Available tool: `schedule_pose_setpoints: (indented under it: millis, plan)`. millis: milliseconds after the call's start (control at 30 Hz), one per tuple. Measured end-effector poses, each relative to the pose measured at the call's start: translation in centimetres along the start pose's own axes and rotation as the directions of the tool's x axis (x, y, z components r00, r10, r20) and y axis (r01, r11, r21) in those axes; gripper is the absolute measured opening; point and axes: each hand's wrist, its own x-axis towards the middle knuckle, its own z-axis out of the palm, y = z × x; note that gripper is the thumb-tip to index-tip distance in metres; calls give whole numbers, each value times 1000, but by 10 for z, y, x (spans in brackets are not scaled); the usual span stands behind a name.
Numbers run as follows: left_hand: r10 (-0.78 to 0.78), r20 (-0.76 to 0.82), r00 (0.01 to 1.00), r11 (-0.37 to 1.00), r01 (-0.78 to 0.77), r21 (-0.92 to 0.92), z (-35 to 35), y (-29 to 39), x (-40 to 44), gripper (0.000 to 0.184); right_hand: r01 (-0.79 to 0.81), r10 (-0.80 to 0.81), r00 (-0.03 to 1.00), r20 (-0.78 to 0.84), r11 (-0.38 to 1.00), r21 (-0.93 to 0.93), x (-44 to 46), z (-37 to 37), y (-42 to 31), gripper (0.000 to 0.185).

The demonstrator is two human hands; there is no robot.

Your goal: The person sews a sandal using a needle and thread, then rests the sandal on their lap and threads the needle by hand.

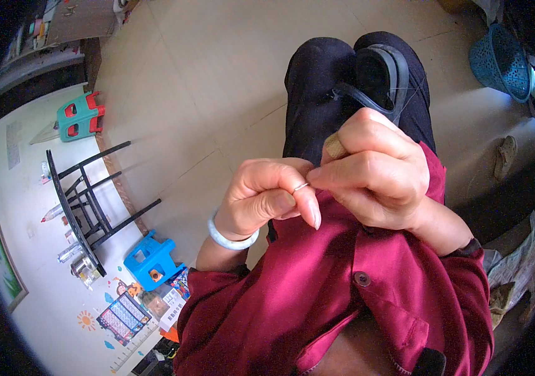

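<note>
My left hand [267,191] is closed above my lap, thumb pressed against the bent fingers, a pale bangle [233,237] round the wrist. A thin bright line crosses one finger; I cannot tell whether it is a ring or a needle. My right hand [380,172] is pinched shut, its fingertips meeting the left fingers. Whatever lies in the pinches is hidden or too small to name. A wide gold-coloured band, like a thimble ring [335,146], sits on a right finger. Just beyond, a black shoe-like piece [399,75] with a strap rests on my knees, fine threads near it.
A blue plastic basket [499,66] stands at the upper right, with a shoe [505,158] on the floor below it. Along the left wall are a black-legged table [86,203], a blue stool [153,262] and a green and red stool [79,117]. Plastic bags [521,257] lie at the right.
</note>
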Motion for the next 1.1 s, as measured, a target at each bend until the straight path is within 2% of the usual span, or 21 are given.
schedule_pose_setpoints:
  millis: [200, 267, 400, 467, 533, 700, 800, 900, 967, 1100]
  plan:
    - [-53, 20, 998, 999, 53, -11, -2, 1, -3, 34, 42, -43, 996, 74, 999, 14, -1, -6, 0, 17]
    - [-88, 22, 996, 990, 90, -107, 2, 2, -1, 32, 37, -38, 996, 86, 999, 13, -2, -7, -1, 18]
    - [-36, 42, 998, 995, 40, -91, 5, 2, 2, 29, 75, -74, 996, 58, 997, -29, -2, -6, 0, 19]
    - [-82, -41, 996, 993, 78, -91, 6, 2, 0, 29, 87, -84, 995, 51, 994, -63, -3, -5, 0, 20]
    - [-80, -37, 996, 995, 77, -69, 4, 1, -1, 29, 90, -84, 995, 52, 989, -118, -4, -4, -1, 21]
    - [-59, 0, 998, 997, 59, -44, 4, 1, 0, 29, 84, -81, 996, 44, 992, -95, -4, -4, -2, 22]
    - [-116, -49, 992, 991, 112, -74, 6, 1, -1, 29, 87, -82, 995, 51, 989, -116, -4, -5, -1, 21]
    - [-106, -57, 993, 990, 100, -96, 5, 1, -1, 29, 86, -83, 996, 36, 991, -105, -2, -3, 0, 20]
    - [-70, -8, 998, 995, 69, -73, 3, 1, 0, 29, 93, -91, 996, 21, 991, -94, -2, -1, 0, 20]
    - [-61, -39, 997, 996, 58, -74, 5, -1, 2, 28, 81, -81, 997, 4, 993, -91, -1, -1, 2, 20]
